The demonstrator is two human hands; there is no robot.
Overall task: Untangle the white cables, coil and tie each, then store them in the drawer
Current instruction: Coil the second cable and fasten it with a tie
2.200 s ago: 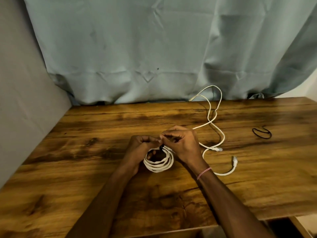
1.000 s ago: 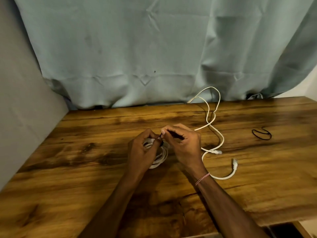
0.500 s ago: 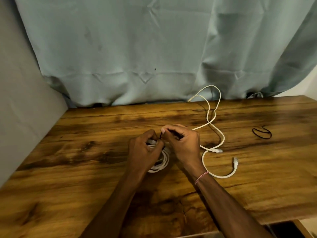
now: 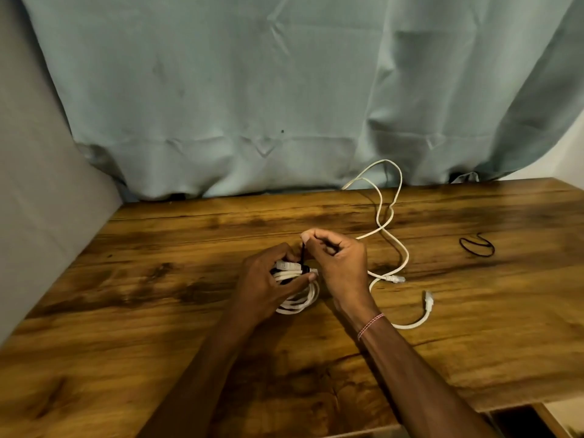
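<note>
Coiled cable (image 4: 300,303) in left hand (image 4: 268,286)

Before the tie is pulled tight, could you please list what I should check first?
1. Left hand grips the coil: ok.
2. Right hand pinches the tie by its free end: ok.
3. Tie wraps fully round the coil: cannot tell, fingers hide it.
4. Second cable coiled: not ok, it lies loose on the table.
5. Spare tie ready: ok, it lies on the table at the right.
</note>
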